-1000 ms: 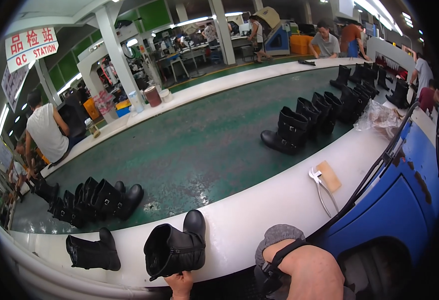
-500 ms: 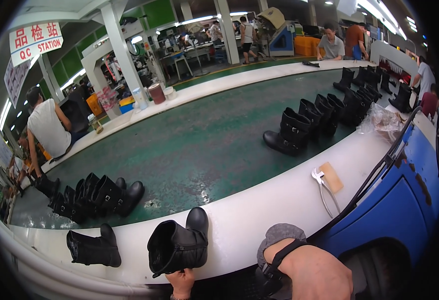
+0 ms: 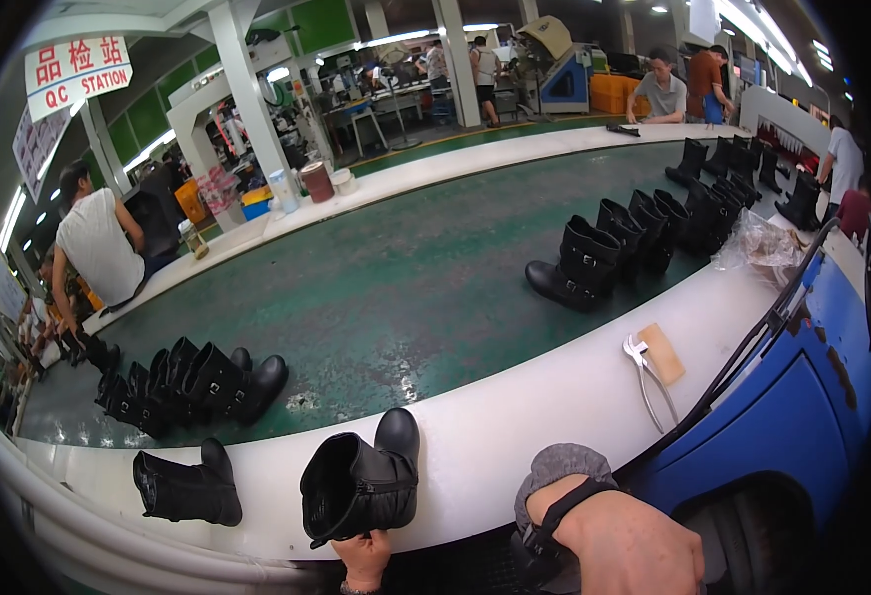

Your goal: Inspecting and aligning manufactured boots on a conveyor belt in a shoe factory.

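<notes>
Green work surface (image 3: pixel 386 288) ran across the middle, biggest thing in view. White ledge (image 3: pixel 495 416) curved along its near edge. Blue panel (image 3: pixel 753 426) with chipped paint and black trim stood at lower right. A seated person in a white sleeveless top (image 3: pixel 103 248) was at far left. Long row of buckled boots (image 3: pixel 584 258) stood on the green surface at right, running away from the camera; a smaller boot cluster (image 3: pixel 217 387) sat at left, toes mostly to the right.

Main item: black boot (image 3: pixel 386 491), on the near ledge left of centre, tilted, mouth turned left and toward the camera, toe pointing away, zip along the visible side. Second boot (image 3: pixel 192 491) lay on its side to the left, well apart from it.

Right hand (image 3: pixel 634 540) was at the lower edge, black strap across it, grey gathered fabric (image 3: pixel 564 471) just beyond; fingers out of sight, couldn't tell how far open or whether anything was held. Left hand (image 3: pixel 364 560) had its fingers closed on the near edge of the black boot, tips partly hidden.

Crumpled clear plastic (image 3: pixel 757 243) lay near the boot row. Pliers (image 3: pixel 648 382), handles apart, lay beside a tan pad (image 3: pixel 661 352) on the ledge.
</notes>
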{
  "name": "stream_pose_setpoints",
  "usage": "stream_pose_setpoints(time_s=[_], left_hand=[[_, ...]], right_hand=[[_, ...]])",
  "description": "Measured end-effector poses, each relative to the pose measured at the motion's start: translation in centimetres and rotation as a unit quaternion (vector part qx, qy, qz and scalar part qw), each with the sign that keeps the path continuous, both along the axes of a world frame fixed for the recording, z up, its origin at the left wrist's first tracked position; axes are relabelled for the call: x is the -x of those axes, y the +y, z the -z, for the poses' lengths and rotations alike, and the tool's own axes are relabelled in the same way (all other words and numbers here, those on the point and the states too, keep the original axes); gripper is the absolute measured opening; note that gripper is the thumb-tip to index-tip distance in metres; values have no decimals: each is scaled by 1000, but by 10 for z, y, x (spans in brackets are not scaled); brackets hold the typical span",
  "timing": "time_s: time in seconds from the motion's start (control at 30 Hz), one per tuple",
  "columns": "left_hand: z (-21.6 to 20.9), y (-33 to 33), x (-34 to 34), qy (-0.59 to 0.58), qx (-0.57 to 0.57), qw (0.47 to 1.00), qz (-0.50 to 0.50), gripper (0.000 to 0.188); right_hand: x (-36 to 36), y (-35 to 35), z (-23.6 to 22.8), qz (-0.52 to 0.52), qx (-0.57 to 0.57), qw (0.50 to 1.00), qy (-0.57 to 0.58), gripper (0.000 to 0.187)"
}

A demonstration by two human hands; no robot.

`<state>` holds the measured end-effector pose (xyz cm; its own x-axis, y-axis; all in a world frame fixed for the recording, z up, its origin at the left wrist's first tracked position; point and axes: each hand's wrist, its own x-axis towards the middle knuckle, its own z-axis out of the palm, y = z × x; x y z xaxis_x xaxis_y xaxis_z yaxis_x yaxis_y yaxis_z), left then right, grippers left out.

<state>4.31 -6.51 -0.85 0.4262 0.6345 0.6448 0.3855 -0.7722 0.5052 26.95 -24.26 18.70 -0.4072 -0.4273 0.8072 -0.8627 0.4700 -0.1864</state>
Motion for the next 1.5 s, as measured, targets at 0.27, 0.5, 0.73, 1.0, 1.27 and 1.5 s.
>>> stream_pose_setpoints(time_s=[0.27,0.5,0.73,1.0,1.27,1.5], left_hand=[[5,2,6,16,-8,1000,-9,22],[3,0,4,6,-7,1000,-13,21],[1,1,2,0,-15,1000,-3,21],[2,1,4,16,-19,1000,-16,23],[1,0,4,30,-29,999,-13,24],[0,0,4,15,-5,1000,-6,25]], right_hand=[[13,16,-31,-122,39,982,-140,21],[12,17,-34,-88,53,989,-104,24],[7,14,-34,-46,42,994,-85,23],[3,-1,2,82,61,991,84,19],[-1,14,-32,-19,46,988,-145,24],[-4,11,-33,0,52,991,-122,27]])
